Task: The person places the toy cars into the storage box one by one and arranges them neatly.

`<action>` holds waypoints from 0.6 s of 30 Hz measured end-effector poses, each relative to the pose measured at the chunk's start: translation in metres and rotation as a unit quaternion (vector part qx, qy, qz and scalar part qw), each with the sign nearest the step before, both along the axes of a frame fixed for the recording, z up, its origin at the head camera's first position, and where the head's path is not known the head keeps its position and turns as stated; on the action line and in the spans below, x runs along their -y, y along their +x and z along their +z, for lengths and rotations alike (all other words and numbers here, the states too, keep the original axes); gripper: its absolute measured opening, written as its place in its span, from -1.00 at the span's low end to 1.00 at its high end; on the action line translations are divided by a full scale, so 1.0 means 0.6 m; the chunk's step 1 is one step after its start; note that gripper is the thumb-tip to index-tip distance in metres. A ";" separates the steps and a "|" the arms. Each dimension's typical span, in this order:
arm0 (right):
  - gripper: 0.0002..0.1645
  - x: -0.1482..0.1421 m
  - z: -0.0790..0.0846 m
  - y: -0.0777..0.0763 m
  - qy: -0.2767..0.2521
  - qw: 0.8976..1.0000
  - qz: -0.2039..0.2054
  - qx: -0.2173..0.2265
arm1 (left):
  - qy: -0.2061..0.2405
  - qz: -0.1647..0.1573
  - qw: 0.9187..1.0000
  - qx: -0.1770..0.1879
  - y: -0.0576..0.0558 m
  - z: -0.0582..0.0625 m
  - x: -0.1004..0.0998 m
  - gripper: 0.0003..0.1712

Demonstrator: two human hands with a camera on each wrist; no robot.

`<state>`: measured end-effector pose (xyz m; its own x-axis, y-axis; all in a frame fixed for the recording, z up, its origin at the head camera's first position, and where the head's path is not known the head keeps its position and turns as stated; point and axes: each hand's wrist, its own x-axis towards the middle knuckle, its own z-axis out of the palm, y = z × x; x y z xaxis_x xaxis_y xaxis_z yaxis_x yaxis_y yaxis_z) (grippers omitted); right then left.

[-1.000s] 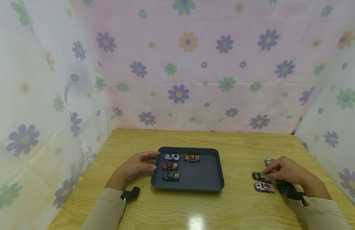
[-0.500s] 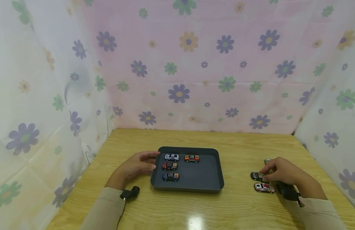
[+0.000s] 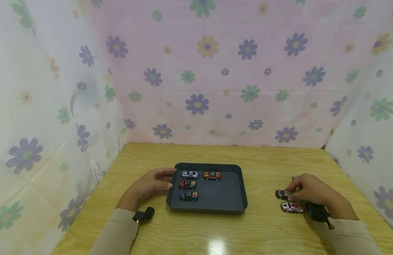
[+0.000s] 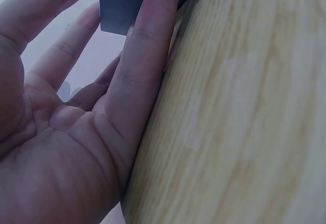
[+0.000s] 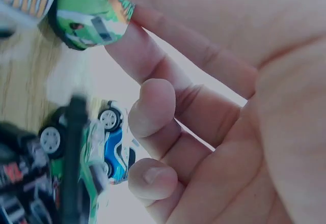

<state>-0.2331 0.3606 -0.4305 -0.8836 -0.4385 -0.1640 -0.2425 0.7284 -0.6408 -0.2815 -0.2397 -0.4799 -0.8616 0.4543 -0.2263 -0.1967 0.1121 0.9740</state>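
Note:
My right hand point(image 3: 314, 191) pinches a dark toy car point(image 3: 282, 194) between thumb and fingers at the table's right side. Its green patterned end point(image 5: 91, 20) shows at the fingertips in the right wrist view, the other fingers loosely curled. Just in front of it lies a white and red toy car point(image 3: 292, 207). Behind the hand another car point(image 3: 294, 177) is mostly hidden. My left hand point(image 3: 148, 184) rests on its edge at the left side of a dark grey tray point(image 3: 222, 198), fingers extended, fingertips right at the wall point(image 4: 119, 10).
In the tray, a white car point(image 3: 190, 174), a red one point(image 3: 187, 184) and a blue one point(image 3: 188, 196) form a left column. A red-yellow car point(image 3: 212, 175) sits right of the white one. Under the right wrist are green point(image 5: 86, 158) and blue cars point(image 5: 116, 147). Flowered cloth point(image 3: 196, 71) encloses the table.
The right hand has slid slightly left with the dark toy car in its pinch, away from the other cars. The left hand and the tray have stayed in place.

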 end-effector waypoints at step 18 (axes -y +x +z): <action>-0.77 0.014 0.008 0.001 0.022 0.999 0.007 -0.048 | -0.002 -0.001 1.000 0.001 -0.003 -0.001 -0.001 -0.16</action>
